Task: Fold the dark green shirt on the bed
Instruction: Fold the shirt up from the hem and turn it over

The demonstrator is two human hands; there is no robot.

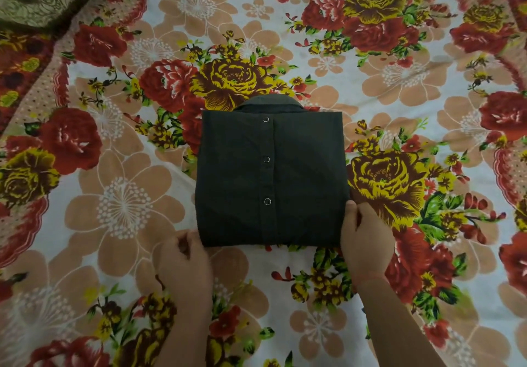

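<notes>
With the folded shirt [271, 178] lying on the bed [114, 209] (collar [269, 102] at the far end), left hand [182, 258] pinching its near-left corner and right hand [366, 238] gripping its near-right edge, draw both corners level, align the edges squarely, then press the fold flat.

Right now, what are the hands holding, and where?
The dark green shirt: left hand grips its near left corner, right hand its near right corner.
</notes>
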